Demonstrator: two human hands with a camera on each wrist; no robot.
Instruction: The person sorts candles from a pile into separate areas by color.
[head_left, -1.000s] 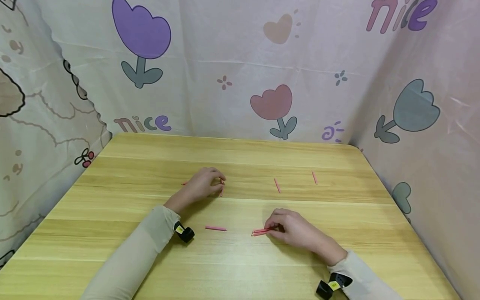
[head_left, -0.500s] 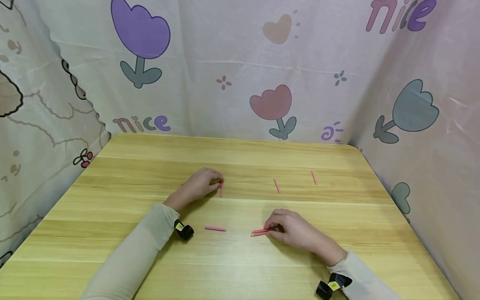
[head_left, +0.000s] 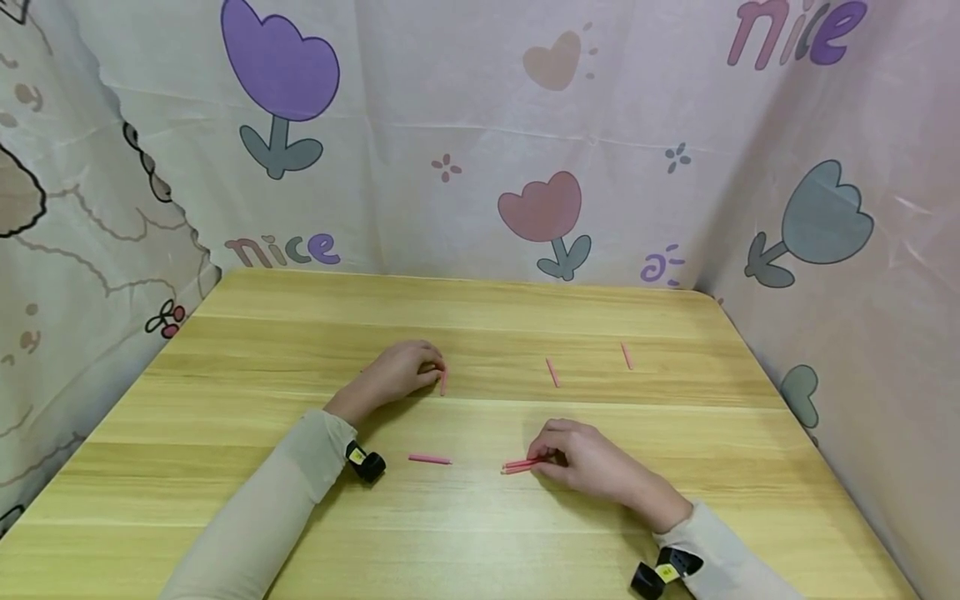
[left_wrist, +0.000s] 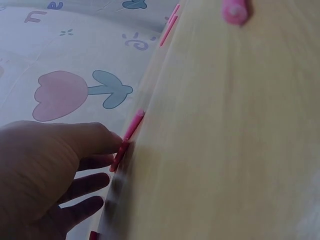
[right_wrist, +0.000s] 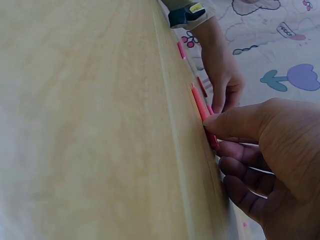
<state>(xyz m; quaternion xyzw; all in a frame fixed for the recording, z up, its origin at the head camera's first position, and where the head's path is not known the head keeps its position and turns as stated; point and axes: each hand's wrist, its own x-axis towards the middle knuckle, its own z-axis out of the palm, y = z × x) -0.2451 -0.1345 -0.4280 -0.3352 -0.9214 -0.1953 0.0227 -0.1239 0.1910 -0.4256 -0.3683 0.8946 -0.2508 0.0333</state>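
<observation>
My left hand (head_left: 401, 371), at the table's left middle, pinches a dark red stick (left_wrist: 118, 159) between thumb and index finger. A pink stick (head_left: 444, 382), slim like a short pencil, extends toward me from those fingertips. My right hand (head_left: 585, 458), nearer the front, pinches two red-pink sticks (head_left: 516, 467) side by side, their pale ends pointing left. In the right wrist view the thumb lies on a bright red stick (right_wrist: 200, 105) with a narrow tip. Between the two hands, a loose pink stick (head_left: 430, 459) lies crosswise.
Two more pink sticks (head_left: 552, 372) (head_left: 627, 356) lie at the back right of the wooden table (head_left: 480, 542). The end of a red stick (left_wrist: 93, 235) shows below the left fingers. A printed cloth (head_left: 420, 100) hangs along the table's back and sides.
My left thumb and fingers have drawn together at the far end of the pink stick, uncovering more of it. The right hand and its sticks hold still.
</observation>
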